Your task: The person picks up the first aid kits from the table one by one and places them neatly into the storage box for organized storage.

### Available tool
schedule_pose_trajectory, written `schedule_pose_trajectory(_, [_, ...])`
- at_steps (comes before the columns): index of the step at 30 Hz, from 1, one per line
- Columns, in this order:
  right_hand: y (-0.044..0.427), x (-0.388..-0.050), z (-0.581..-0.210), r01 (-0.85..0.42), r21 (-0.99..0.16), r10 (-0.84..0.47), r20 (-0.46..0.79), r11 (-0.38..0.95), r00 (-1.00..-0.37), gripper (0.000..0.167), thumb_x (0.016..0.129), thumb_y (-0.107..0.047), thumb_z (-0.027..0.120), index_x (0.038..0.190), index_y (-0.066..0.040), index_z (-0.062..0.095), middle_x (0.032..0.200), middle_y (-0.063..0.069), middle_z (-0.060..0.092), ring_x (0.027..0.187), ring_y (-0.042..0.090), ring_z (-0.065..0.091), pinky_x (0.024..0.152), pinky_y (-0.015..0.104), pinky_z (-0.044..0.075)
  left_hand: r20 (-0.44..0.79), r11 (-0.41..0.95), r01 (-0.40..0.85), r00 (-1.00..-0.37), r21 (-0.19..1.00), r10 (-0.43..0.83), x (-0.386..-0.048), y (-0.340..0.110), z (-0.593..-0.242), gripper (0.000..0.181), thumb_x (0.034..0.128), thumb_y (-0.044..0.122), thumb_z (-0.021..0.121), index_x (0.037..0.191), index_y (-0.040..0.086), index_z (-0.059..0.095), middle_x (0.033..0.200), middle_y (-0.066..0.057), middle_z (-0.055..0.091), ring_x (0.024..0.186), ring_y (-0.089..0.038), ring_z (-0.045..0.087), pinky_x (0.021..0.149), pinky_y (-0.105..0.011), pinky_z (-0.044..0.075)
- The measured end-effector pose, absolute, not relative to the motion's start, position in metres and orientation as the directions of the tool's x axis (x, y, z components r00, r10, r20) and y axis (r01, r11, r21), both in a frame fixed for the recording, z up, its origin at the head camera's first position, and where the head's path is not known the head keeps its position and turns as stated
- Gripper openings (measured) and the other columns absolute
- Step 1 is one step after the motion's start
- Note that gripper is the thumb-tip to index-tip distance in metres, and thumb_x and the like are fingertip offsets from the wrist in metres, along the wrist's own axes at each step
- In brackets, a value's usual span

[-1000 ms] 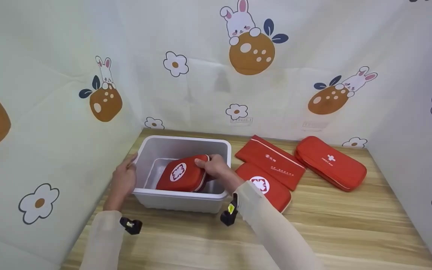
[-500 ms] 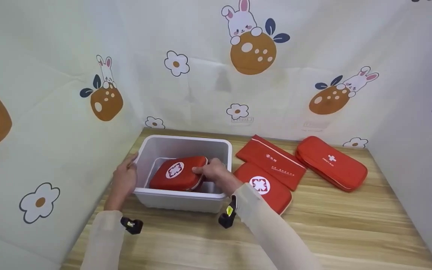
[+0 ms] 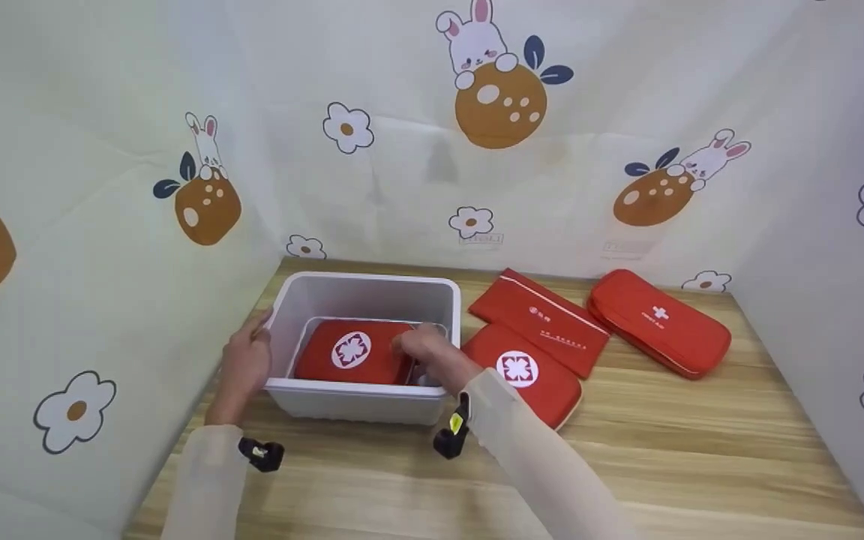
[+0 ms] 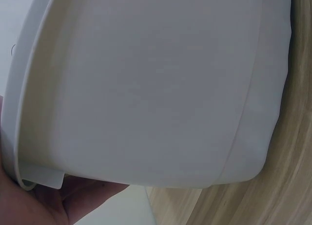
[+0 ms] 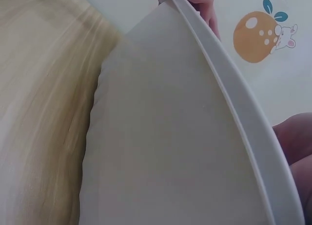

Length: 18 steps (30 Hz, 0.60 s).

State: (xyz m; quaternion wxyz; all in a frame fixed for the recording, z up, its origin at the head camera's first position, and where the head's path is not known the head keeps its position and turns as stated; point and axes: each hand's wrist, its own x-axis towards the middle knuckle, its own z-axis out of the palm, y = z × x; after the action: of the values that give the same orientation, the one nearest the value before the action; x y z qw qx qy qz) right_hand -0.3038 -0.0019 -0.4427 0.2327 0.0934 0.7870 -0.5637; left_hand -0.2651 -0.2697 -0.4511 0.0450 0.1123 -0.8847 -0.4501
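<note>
The light grey bin (image 3: 357, 405) stands on the table at left of centre, its outer wall (image 4: 156, 88) filling the left wrist view. My left hand (image 3: 246, 361) grips its left rim, fingers curled under the rim in the left wrist view. Inside, a red case (image 3: 319, 352) with a white round emblem lies flat on the bottom. My right hand (image 3: 438, 356) reaches over the bin's front right, thumb on the case's right end and the other fingertips hidden. In the right wrist view, part of the right hand (image 5: 298, 147) shows beyond the rim (image 5: 243, 108).
Right of the bin, a second emblem case (image 3: 544, 397) touches or lies partly under a flat red pouch (image 3: 533, 319). Farther right lies a red first aid bag (image 3: 672, 330). Patterned sheets (image 3: 402, 180) stand behind and on both sides of the wooden table (image 3: 672, 465).
The red case in the bin has moved left and gone from tilted to flat, with my right hand following it lower. My left hand stays on the rim.
</note>
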Motion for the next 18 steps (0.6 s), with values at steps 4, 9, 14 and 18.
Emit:
schedule_pose_trajectory(4, [-0.0030, -0.3050, -0.4432, 0.446, -0.828, -0.117, -0.508, 0.339, -0.854, 0.034, 0.090, -0.012, 0.062, 0.119, 0.004, 0.061, 0.122, 0.016, 0.064, 0.108, 0.028, 0.060, 0.101, 0.047, 0.054, -0.052, 0.555, -0.177, -0.971, 0.813, -0.233, -0.2658, -0.2689, -0.4504, 0.052, 0.1060, 0.019, 0.024, 0.158, 0.015, 0.033, 0.164, -0.015, 0.029, 0.153, -0.039, 0.025, 0.125, -0.056, 0.021])
schedule_pose_trajectory(9, [-0.0034, -0.3062, -0.4441, 0.480, -0.828, -0.148, -0.534, 0.291, -0.832, 0.043, 0.092, -0.015, 0.061, 0.130, 0.004, 0.056, 0.140, 0.020, 0.056, 0.129, 0.033, 0.054, 0.109, 0.056, 0.047, -0.059, 0.561, -0.179, -0.973, 0.808, -0.224, -0.2658, -0.2677, -0.4500, 0.053, 0.1061, 0.018, 0.023, 0.158, 0.014, 0.031, 0.165, -0.015, 0.027, 0.154, -0.039, 0.022, 0.126, -0.057, 0.019])
schedule_pose_trajectory(14, [-0.0021, -0.3069, -0.4420, 0.501, -0.833, -0.197, -0.546, 0.237, -0.814, 0.050, 0.091, -0.018, 0.061, 0.134, 0.004, 0.051, 0.146, 0.021, 0.051, 0.135, 0.037, 0.050, 0.111, 0.065, 0.040, -0.055, 0.566, -0.174, -0.974, 0.805, -0.221, -0.2648, -0.2683, -0.4497, 0.052, 0.1065, 0.018, 0.024, 0.158, 0.013, 0.031, 0.165, -0.015, 0.026, 0.154, -0.039, 0.021, 0.126, -0.056, 0.018])
schedule_pose_trajectory(18, [0.0002, -0.3064, -0.4376, 0.498, -0.847, -0.222, -0.530, 0.188, -0.818, 0.048, 0.091, -0.016, 0.060, 0.133, 0.004, 0.050, 0.146, 0.020, 0.051, 0.135, 0.037, 0.051, 0.115, 0.059, 0.039, -0.048, 0.570, -0.167, -0.975, 0.805, -0.218, -0.2646, -0.2693, -0.4500, 0.052, 0.1065, 0.019, 0.024, 0.158, 0.014, 0.031, 0.165, -0.015, 0.027, 0.154, -0.038, 0.021, 0.126, -0.056, 0.018])
